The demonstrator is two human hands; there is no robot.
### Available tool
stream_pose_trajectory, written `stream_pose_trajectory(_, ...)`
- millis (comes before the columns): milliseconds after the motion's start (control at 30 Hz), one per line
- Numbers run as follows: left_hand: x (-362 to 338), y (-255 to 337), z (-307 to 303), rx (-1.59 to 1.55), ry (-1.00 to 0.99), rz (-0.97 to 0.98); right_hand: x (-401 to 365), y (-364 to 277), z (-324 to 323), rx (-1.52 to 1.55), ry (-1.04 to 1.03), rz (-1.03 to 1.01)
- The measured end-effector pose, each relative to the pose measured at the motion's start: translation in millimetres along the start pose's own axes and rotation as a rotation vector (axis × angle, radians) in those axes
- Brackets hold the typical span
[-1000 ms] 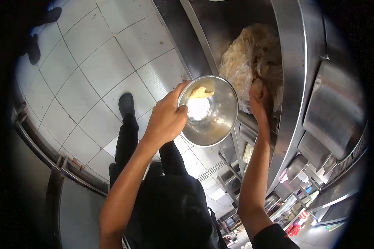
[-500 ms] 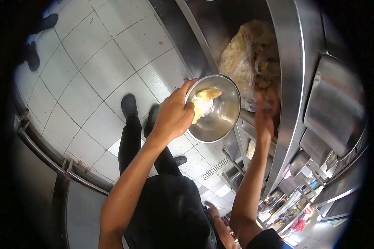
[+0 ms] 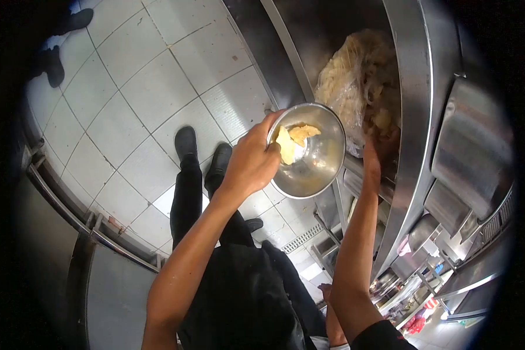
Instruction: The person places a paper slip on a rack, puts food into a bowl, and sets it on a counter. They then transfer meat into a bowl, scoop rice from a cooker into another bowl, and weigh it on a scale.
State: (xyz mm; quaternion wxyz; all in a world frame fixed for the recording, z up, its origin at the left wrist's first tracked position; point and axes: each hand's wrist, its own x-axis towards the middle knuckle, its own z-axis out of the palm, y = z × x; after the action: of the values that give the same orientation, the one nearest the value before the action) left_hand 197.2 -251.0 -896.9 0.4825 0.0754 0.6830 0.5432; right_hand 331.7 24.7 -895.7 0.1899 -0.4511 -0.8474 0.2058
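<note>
My left hand (image 3: 252,157) grips the rim of a round metal bowl (image 3: 326,169), fingers under it and thumb over the edge. Inside the bowl lie a few pale yellow pieces of food (image 3: 287,146), tilted against its near side. To the right, a clear plastic bag (image 3: 349,87) full of similar yellowish pieces rests in a deep metal compartment (image 3: 306,35). My right hand (image 3: 382,149) reaches in at the bag's lower end, among the loose pieces (image 3: 384,119). Its fingers are in shadow and partly hidden there, so I cannot tell whether they hold a piece.
A steel edge (image 3: 417,116) runs along the compartment's right side, with metal pans (image 3: 472,146) beyond it. Another person's hand and forearm (image 3: 332,315) show low at my right side. Someone's dark shoes (image 3: 55,67) stand on the tiled floor (image 3: 140,111). A metal rail (image 3: 58,201) lies at left.
My right hand, blurred before, has settled among the pieces by the bag. The bowl appears slightly further right in view. The other person's hand has shifted at the bottom.
</note>
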Motion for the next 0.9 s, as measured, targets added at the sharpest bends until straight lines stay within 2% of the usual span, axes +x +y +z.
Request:
stream_pose_trajectory(33, -1.6, -2.1, 2.8, -0.002, -0.007, -0.003, -1.1, 9.2, -4.5, -0.182, 0.049, -0.063)
stream_pose_trajectory(100, 1.9, -4.9, 3.8, 0.065, 0.047, 0.047, 1.8, 10.0, -3.0, -0.35, 0.098, -0.141)
stream_pose_trajectory(200, 2.2, -1.7, 7.3, 0.061, 0.035, -0.012, -23.0, -2.6, -13.2, -0.337, 0.154, 0.003)
stream_pose_trajectory(300, 3.3, 7.8, 15.4, 0.094, 0.06, -0.007, -62.7, -39.3, -18.0, -0.186, 0.199, -0.09)
stream_pose_trajectory(367, 2.8, 13.3, 20.0, 0.1, 0.055, -0.014, -87.6, -61.6, -22.1, 0.299, -0.096, 0.017)
stream_pose_trajectory(400, 2.8, 13.5, 22.2, 0.088, 0.08, 0.034, -86.4, -70.3, -24.8, 0.299, -0.093, 0.018)
stream_pose_trajectory(467, 0.7, 12.4, 24.4, 0.08, 0.099, 0.081, -85.4, -84.1, -31.3, 0.113, -0.101, 0.079)
stream_pose_trajectory(500, 0.2, 11.4, 21.9, 0.065, 0.093, 0.083, -75.2, -83.4, -30.6, 0.116, -0.101, 0.082)
stream_pose_trajectory(533, -0.2, 10.7, 20.1, 0.049, 0.086, 0.086, -53.3, -78.7, -27.4, -0.046, -0.21, 0.208)
stream_pose_trajectory(600, 0.2, 9.0, 16.5, 0.003, 0.058, 0.064, -21.4, -65.1, -12.2, -0.211, -0.314, 0.332)
stream_pose_trajectory(633, -0.2, 8.6, 15.4, -0.042, 0.033, 0.04, -12.3, -49.2, 1.5, -0.336, -0.261, 0.148)
stream_pose_trajectory(700, -3.2, 8.6, 15.4, -0.013, 0.049, 0.05, -2.3, -24.1, 12.2, -0.446, -0.202, -0.036)
stream_pose_trajectory(800, -8.8, 5.5, 15.9, -0.019, 0.047, 0.025, 0.4, 19.1, 2.9, -0.293, -0.161, -0.135)
stream_pose_trajectory(833, -8.0, 3.4, 16.7, -0.011, 0.048, 0.025, -3.6, 35.0, 1.4, 0.408, -0.073, 0.084)
stream_pose_trajectory(900, -5.2, 4.6, 13.5, -0.005, 0.066, 0.022, -4.4, 36.6, 5.3, 1.114, 0.008, 0.306)
